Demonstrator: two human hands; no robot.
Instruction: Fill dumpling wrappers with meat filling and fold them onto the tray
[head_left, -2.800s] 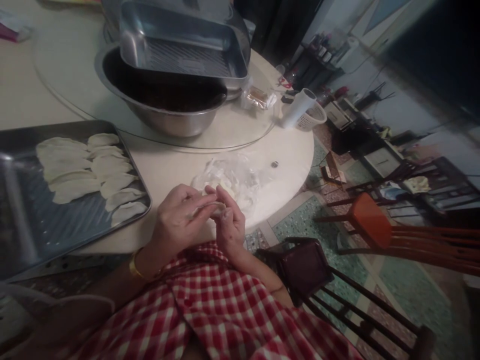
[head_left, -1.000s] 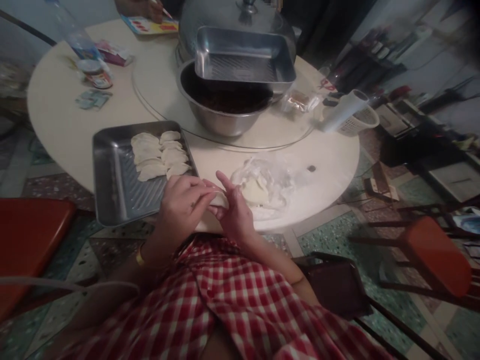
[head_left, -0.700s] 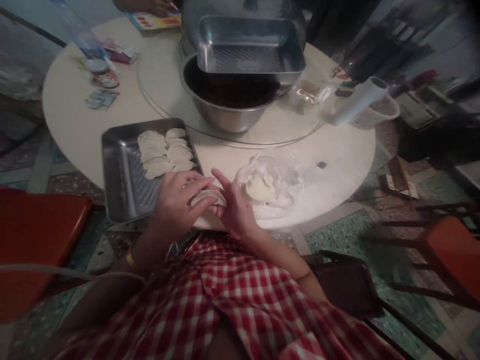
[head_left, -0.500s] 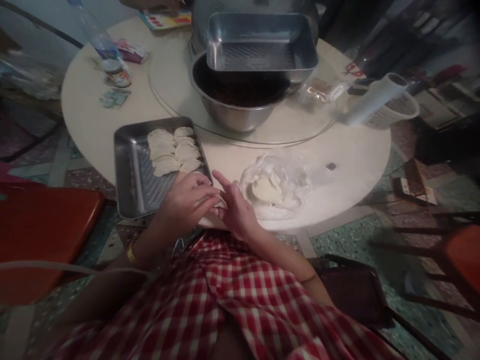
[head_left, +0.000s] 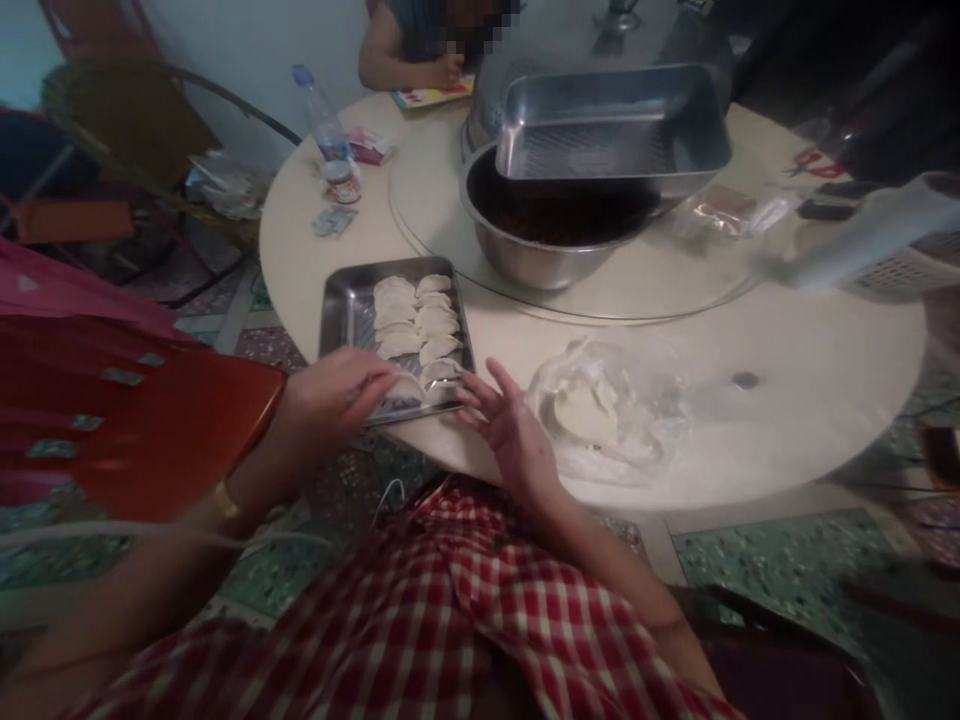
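Observation:
My left hand (head_left: 334, 392) reaches over the near side of a dark metal tray (head_left: 345, 305), its fingertips pinched on the edge of a pale folded dumpling (head_left: 406, 388). Two rows of similar dumplings (head_left: 397, 318) lie on the tray's right side. My right hand (head_left: 517, 435) is open, palm turned partly up and fingers spread, beside the tray's near right corner. Its fingertips are close to the nearest dumplings; whether they touch is unclear. To the right of this hand, a stack of dough wrappers (head_left: 586, 412) sits in a crumpled clear plastic bag (head_left: 649, 400).
A steel bowl (head_left: 551, 255) of dark filling stands on the glass turntable (head_left: 420, 215), partly beneath another metal tray (head_left: 615, 130). A bottle (head_left: 324, 120) and a jar (head_left: 343, 182) are at left, a white basket (head_left: 892, 265) at right. Another person's hand (head_left: 448, 72) rests across the table.
My hands were together in front of the tray and have parted. The left moved over the tray with a dumpling; the right opened its fingers. The camera view has shifted left.

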